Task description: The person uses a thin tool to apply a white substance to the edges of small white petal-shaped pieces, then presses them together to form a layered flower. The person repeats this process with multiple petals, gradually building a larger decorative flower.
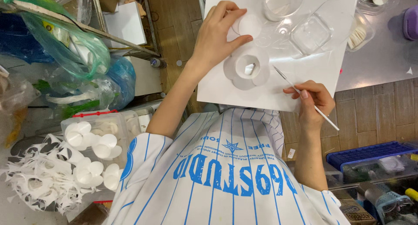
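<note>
My left hand (pixel 220 33) rests on a white board (pixel 313 64) and pinches a small white paper disc (pixel 250 25) between thumb and fingers. Just below it lies a white flower-shaped paper piece (pixel 246 67) with a round hollow in its middle. My right hand (pixel 313 101) holds a thin white brush (pixel 305 96) like a pen, its tip pointing toward the flower piece without touching it.
Clear plastic containers (pixel 311 33) and a clear cup (pixel 278 5) sit on the board's far side. A clear box of white paper rounds (pixel 93 142) and paper offcuts (pixel 39 177) lie at the left. Plastic bags (pixel 74 46) hang above them. A blue crate (pixel 370 153) stands at the right.
</note>
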